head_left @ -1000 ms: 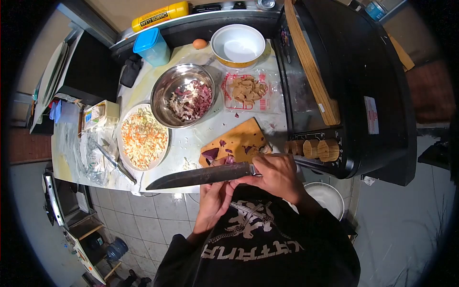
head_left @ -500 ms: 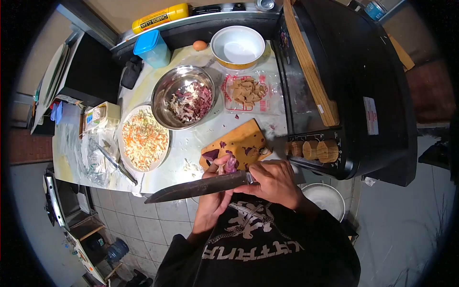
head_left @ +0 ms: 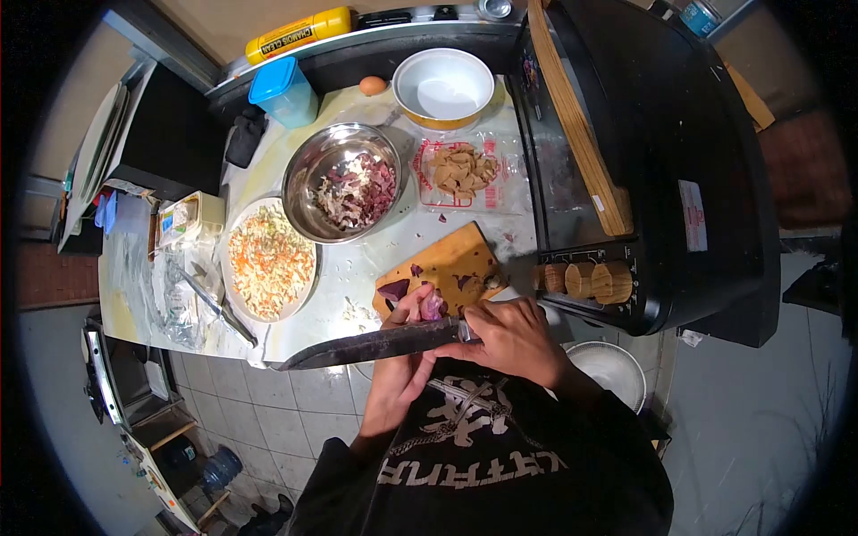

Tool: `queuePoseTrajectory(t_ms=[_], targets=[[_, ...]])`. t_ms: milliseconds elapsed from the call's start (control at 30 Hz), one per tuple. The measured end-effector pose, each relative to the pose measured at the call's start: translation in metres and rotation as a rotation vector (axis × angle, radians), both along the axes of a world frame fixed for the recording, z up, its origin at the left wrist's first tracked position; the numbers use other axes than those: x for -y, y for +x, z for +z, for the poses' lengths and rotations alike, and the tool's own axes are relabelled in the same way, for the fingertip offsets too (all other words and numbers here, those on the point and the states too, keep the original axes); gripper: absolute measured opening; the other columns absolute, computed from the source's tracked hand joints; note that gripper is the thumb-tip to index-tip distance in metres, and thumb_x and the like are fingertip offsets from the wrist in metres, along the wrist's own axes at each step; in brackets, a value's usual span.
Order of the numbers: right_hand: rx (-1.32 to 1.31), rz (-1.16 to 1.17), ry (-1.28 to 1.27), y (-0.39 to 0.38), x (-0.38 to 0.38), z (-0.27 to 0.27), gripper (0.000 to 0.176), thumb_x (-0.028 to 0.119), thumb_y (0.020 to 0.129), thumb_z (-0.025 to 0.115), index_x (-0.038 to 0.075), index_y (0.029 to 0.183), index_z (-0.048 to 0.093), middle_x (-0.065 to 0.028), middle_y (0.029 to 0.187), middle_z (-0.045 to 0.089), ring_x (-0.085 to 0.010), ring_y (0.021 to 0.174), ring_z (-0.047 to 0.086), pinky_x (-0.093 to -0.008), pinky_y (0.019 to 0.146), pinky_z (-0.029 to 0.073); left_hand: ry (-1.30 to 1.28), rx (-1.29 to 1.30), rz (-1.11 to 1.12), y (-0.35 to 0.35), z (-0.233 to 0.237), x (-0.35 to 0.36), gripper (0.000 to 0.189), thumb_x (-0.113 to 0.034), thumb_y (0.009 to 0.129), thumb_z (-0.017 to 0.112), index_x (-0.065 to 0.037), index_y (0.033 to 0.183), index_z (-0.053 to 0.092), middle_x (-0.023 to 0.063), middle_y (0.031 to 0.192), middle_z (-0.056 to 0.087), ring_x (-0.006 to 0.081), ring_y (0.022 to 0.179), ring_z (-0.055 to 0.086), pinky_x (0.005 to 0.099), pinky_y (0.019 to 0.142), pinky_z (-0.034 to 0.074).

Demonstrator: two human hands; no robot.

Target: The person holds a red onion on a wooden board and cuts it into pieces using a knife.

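Observation:
My right hand [head_left: 516, 338] is closed around the handle of a large knife [head_left: 366, 347], its dark blade pointing left in front of my body. Behind the blade, my left hand [head_left: 402, 380] pinches a purple red onion [head_left: 433, 306]; the blade hides part of the fingers. Both hands are close together over the near edge of a wooden cutting board [head_left: 444, 259]. Dark purple onion skins [head_left: 393, 290] lie scattered on the board. Farther back, a steel bowl [head_left: 299, 183] contains chopped purple and white pieces.
A plate of shredded vegetables [head_left: 271, 259] stands at the left, beside another knife [head_left: 219, 308]. Sliced brown pieces [head_left: 462, 170] lie on a plastic bag behind the board. A white bowl [head_left: 444, 85] and an egg [head_left: 373, 86] are at the back. A black oven [head_left: 661, 179] borders the right.
The knife blade has tilted slightly, its tip rising a little and shifting right. The onion has turned slightly in my left fingers. Both hands stay in nearly the same place.

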State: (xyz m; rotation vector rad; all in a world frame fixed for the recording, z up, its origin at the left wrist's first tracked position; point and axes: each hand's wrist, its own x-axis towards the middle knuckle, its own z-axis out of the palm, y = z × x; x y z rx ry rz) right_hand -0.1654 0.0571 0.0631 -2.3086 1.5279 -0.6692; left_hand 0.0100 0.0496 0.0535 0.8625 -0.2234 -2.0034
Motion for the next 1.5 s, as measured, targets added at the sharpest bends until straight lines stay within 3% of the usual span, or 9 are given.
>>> queuePoseTrajectory(t_ms=[433,967,1033,1233,1300,1500], targets=[[0.033,-0.012,-0.043,0.003,0.001,0.008,0.059,0.062,0.077,0.06,0.004,0.071,0.058,-0.0053,0.05,0.052,-0.0222,0.043,0.057,-0.0341,0.042,0.044,-0.102,0.048,0.025,0.001,-0.003,-0.005,0.04,-0.019,0.095,0.052,0.002,0.128,0.044,0.0096,0.115,0.058,0.0129,0.098,0.06,0.025,0.083,0.052],[0.071,-0.02,0.025,-0.003,-0.001,0.007,0.055,0.061,0.075,0.064,0.007,0.066,0.053,-0.0055,0.053,0.053,-0.0242,0.044,0.056,-0.0369,0.043,0.043,0.013,0.044,0.03,-0.001,0.02,-0.006,0.042,-0.021,0.095,0.052,0.0,0.13,0.043,0.005,0.107,0.058,0.0103,0.093,0.059,0.0203,0.082,0.05],[0.056,-0.056,-0.034,-0.007,-0.001,0.005,0.058,0.059,0.067,0.071,0.008,0.058,0.047,-0.0049,0.05,0.047,-0.0241,0.044,0.052,-0.0357,0.043,0.038,-0.04,0.024,-0.008,0.0,0.018,-0.005,0.044,-0.024,0.095,0.053,0.0,0.129,0.042,0.005,0.107,0.057,0.0103,0.093,0.059,0.0208,0.082,0.05],[0.044,-0.022,-0.038,-0.001,0.002,0.007,0.059,0.065,0.072,0.064,0.009,0.057,0.053,-0.0044,0.046,0.05,-0.0219,0.042,0.055,-0.0343,0.043,0.041,0.01,0.178,-0.082,-0.005,0.016,-0.006,0.044,-0.027,0.094,0.054,-0.001,0.129,0.045,0.0021,0.105,0.058,0.0107,0.096,0.058,0.0288,0.084,0.05],[0.044,-0.032,-0.018,-0.005,0.0,0.004,0.058,0.065,0.071,0.064,0.01,0.058,0.053,-0.0041,0.046,0.049,-0.0209,0.042,0.054,-0.0338,0.043,0.041,-0.072,-0.081,-0.033,0.003,0.013,-0.006,0.045,-0.026,0.094,0.054,-0.001,0.13,0.044,0.002,0.106,0.058,0.0103,0.098,0.058,0.0286,0.085,0.05],[0.011,-0.065,-0.051,-0.009,-0.001,0.002,0.059,0.065,0.07,0.066,0.009,0.057,0.053,-0.0061,0.045,0.05,-0.0213,0.039,0.053,-0.0348,0.041,0.041,0.029,-0.099,-0.033,0.002,0.004,-0.007,0.045,-0.023,0.095,0.053,-0.002,0.133,0.04,0.0018,0.111,0.056,0.0125,0.099,0.058,0.0301,0.087,0.05]])
